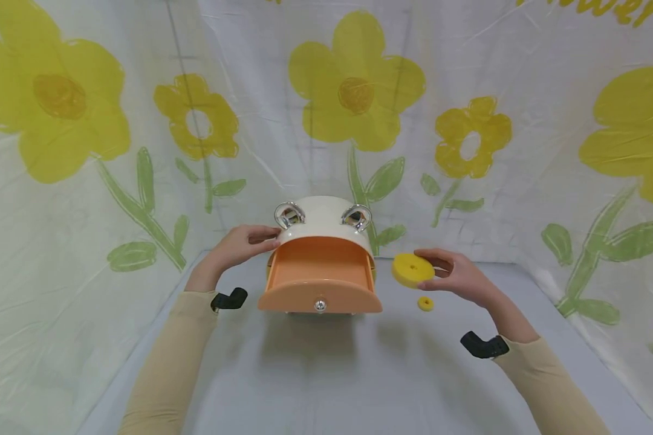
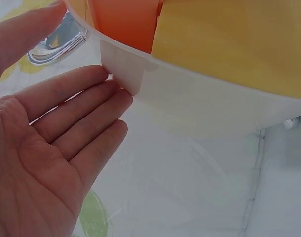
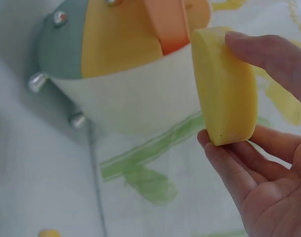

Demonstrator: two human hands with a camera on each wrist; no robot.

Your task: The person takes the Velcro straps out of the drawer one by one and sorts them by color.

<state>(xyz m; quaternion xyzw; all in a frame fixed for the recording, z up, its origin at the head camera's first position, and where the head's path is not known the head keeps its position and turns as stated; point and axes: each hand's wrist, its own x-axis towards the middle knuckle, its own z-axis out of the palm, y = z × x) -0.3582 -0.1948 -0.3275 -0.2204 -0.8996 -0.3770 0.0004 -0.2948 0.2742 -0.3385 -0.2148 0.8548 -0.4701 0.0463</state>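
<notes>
A white rounded box (image 1: 326,214) with two silver rings on top stands at the middle of the table, its orange drawer (image 1: 320,266) pulled out. My left hand (image 1: 245,244) rests its fingertips against the box's left side; in the left wrist view the fingers (image 2: 66,118) are nearly straight along the white shell. To the right of the box, my right hand (image 1: 454,275) pinches a thick yellow disc (image 1: 412,270) with a small hole in its centre. The disc (image 3: 224,89) is held by its edge between thumb and fingers, apart from the box.
A small yellow ring (image 1: 425,303) lies on the pale table (image 1: 326,380) below the held disc. A silver knob (image 1: 320,306) sticks out of the drawer front. Behind the table hangs a white sheet (image 1: 272,157) printed with yellow flowers.
</notes>
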